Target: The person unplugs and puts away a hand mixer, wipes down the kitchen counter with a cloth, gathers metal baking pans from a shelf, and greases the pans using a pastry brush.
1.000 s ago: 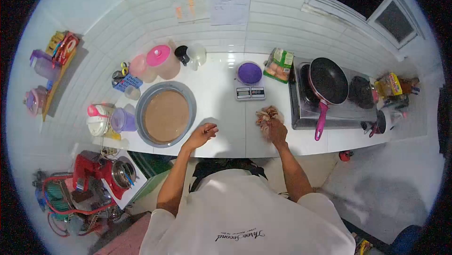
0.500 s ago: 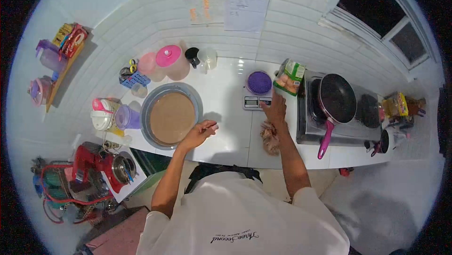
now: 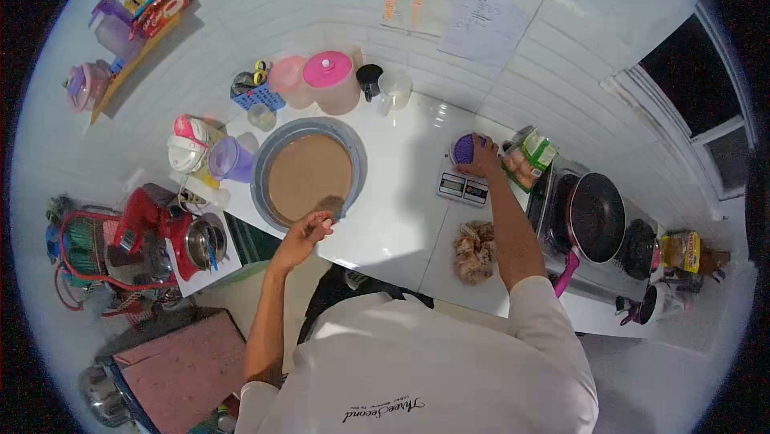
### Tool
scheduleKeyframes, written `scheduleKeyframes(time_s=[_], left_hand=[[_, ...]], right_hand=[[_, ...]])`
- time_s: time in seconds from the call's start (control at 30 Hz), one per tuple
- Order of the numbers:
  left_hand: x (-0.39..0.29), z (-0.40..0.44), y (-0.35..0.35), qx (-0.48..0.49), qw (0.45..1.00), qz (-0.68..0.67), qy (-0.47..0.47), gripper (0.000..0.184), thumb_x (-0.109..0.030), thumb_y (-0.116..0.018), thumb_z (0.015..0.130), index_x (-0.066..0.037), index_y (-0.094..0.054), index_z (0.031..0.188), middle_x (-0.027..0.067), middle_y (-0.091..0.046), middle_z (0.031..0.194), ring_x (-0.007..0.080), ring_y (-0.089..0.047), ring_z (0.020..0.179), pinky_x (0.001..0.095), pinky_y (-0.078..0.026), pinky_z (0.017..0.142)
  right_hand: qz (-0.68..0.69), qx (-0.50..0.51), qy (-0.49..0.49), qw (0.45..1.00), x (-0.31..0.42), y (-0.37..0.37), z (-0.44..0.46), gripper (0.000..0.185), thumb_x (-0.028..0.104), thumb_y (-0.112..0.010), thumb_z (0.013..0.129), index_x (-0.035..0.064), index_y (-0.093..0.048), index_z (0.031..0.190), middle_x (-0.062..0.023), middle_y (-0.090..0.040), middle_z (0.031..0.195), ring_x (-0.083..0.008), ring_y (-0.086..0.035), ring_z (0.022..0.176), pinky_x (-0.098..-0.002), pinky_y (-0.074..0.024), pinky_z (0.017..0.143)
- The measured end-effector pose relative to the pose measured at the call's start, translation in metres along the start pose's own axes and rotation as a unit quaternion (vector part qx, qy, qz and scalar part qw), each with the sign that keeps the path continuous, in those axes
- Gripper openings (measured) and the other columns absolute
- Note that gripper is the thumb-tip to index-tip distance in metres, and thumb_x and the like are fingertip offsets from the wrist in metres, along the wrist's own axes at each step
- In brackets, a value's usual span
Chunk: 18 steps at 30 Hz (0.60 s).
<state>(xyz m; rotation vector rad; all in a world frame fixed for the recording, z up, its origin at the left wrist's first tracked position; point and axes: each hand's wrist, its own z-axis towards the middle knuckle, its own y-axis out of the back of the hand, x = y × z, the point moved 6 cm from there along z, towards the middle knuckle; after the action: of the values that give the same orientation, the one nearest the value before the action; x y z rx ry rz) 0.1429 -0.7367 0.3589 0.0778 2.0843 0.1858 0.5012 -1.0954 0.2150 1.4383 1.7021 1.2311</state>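
Note:
My right hand (image 3: 481, 156) reaches over the kitchen scale (image 3: 463, 187), its fingers on the rim of the round container with purple contents (image 3: 463, 148). Its fingers are wrapped round the container's right side. My left hand (image 3: 304, 235) is at the front edge of the large grey basin (image 3: 261, 181), which holds brown liquid (image 3: 310, 175). The fingers of that hand are curled together, and whether they hold anything is too small to tell. A crumpled brown plastic bag (image 3: 475, 253) lies on the counter below the scale, beside my right forearm.
Right of the scale are a pack of eggs (image 3: 528, 158) and a stove with a frying pan (image 3: 596, 217). Behind the basin stand a pink-lidded container (image 3: 330, 83) and a black cup (image 3: 369, 81). A purple cup (image 3: 230, 159) and red mixer (image 3: 181, 243) are at left.
My right hand has let go of the brown bag and moved up across the scale to the purple container. My left hand is now nearer the basin's edge. The camera view has turned.

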Motion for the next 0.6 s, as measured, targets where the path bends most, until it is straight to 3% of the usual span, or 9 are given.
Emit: scheduleKeyframes(time_s=[0.13,0.2,0.4,0.6], left_hand=[[0.012,0.003,-0.005,0.01,0.999,-0.023,-0.026,0.052,-0.041,-0.059,0.103,-0.005,-0.055,0.141,0.0092,-0.062,0.131,0.0215,-0.065,0.114,0.0375,-0.051,0.1],[0.013,0.005,-0.008,0.013,0.999,-0.026,-0.041,0.047,-0.034,-0.059,0.104,-0.002,-0.055,0.138,0.0083,-0.065,0.125,0.0183,-0.064,0.107,0.0341,-0.051,0.096],[0.009,0.013,-0.021,0.035,0.998,-0.038,-0.045,0.043,-0.026,-0.058,0.105,0.001,-0.053,0.138,0.0091,-0.067,0.123,0.0169,-0.064,0.106,0.031,-0.051,0.094],[0.004,0.012,-0.039,0.076,0.994,-0.046,-0.064,0.042,-0.021,-0.06,0.103,0.001,-0.053,0.139,0.0124,-0.066,0.127,0.0178,-0.061,0.118,0.0329,-0.049,0.1]], right_hand=[[-0.004,-0.01,-0.015,1.0,-0.007,0.003,0.0,0.131,0.069,-0.08,0.062,0.0174,-0.014,0.162,-0.0334,-0.03,0.152,-0.0519,-0.035,0.139,-0.06,-0.0385,0.111],[0.063,-0.033,-0.054,0.996,-0.016,0.008,-0.009,0.127,0.067,-0.079,0.064,0.0169,-0.016,0.162,-0.0345,-0.034,0.149,-0.0533,-0.037,0.136,-0.0594,-0.0386,0.11],[0.103,-0.102,-0.035,0.989,0.003,0.015,-0.081,0.124,0.07,-0.078,0.066,0.0135,-0.02,0.16,-0.0375,-0.036,0.145,-0.0566,-0.036,0.135,-0.0604,-0.0383,0.109],[0.129,-0.003,0.022,0.991,0.06,0.004,-0.191,0.12,0.072,-0.078,0.066,0.0128,-0.027,0.158,-0.0363,-0.039,0.144,-0.0568,-0.04,0.132,-0.06,-0.0384,0.109]])
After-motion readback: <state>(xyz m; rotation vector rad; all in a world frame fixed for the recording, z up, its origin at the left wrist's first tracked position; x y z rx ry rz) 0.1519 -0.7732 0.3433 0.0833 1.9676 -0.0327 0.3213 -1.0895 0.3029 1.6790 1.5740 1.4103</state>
